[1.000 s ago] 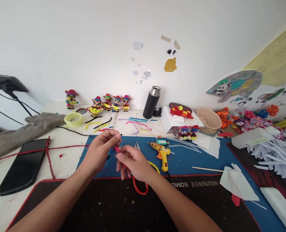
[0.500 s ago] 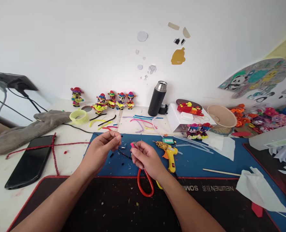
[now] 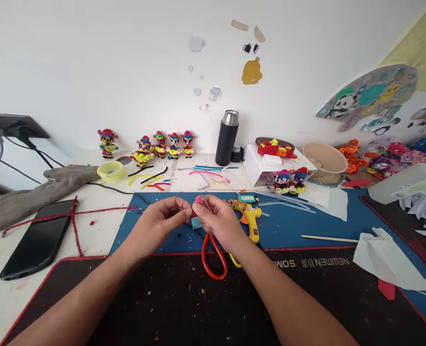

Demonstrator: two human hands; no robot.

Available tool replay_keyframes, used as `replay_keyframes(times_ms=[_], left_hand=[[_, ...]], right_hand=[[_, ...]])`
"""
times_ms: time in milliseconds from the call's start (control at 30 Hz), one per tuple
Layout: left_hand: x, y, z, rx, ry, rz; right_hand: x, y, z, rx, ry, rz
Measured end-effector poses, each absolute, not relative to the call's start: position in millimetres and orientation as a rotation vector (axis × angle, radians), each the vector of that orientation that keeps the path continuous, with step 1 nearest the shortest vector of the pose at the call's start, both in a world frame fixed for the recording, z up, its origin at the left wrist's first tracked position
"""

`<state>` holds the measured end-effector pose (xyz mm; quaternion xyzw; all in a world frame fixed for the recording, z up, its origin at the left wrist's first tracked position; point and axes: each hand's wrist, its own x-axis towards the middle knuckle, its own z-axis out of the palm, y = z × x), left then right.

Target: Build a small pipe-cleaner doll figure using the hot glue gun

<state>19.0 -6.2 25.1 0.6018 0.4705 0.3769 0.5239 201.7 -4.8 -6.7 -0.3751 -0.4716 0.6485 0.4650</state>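
My left hand (image 3: 162,222) and my right hand (image 3: 218,222) meet above the blue mat (image 3: 292,226). Both have the fingers pinched together. Between the fingertips is a small craft piece (image 3: 199,201) with a pink top and a light blue part below it. The right hand pinches the pink end. The left fingertips touch the piece from the left, and a thin dark strand runs under them. Scissors with a red and a yellow loop (image 3: 214,257) lie under my right wrist. A yellow glue gun (image 3: 249,218) lies just right of my right hand.
A black mat (image 3: 162,302) covers the near table. A phone (image 3: 38,242) and a red pipe-cleaner cross (image 3: 74,218) lie at the left. Several small figures (image 3: 158,146), a black flask (image 3: 227,139), a white box (image 3: 270,170), a bowl (image 3: 324,158) and loose pipe cleaners (image 3: 201,175) stand behind. Paper scraps (image 3: 389,266) lie right.
My hands had drawn apart half a second ago, the right carrying the pink piece. They have come together again, with the left fingertips back on the piece.
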Motion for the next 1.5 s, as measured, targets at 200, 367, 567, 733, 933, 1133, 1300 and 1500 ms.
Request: replay_keyframes(times_ms=[200,367,567,733,933,1133,1300,1500], left_hand=[[18,-6,24,1.457,1.148,0.917],[16,-6,22,1.449,1.164,0.933],[15,-3,20,1.416,1.151,0.92],[10,-1,20,1.39,1.164,0.934],[10,-1,24,1.464,1.182,0.899],[10,-1,23,1.488,1.177,0.874],[9,-2,23,1.502,1.171,0.863],[8,-1,23,1.502,1.182,0.863]], right_hand=[[204,-4,-6,-0.943,-1.236,1.523],[204,-4,-7,-0.965,-1.307,1.478],[204,-5,-8,-0.945,-1.297,1.485],[206,-3,-8,-0.912,-1.249,1.499],[205,-4,-5,-0.925,-1.238,1.519],[205,-6,-4,-0.931,-1.284,1.535],[205,-6,-4,-0.935,-1.295,1.538],[205,-6,-5,-0.95,-1.3,1.492]])
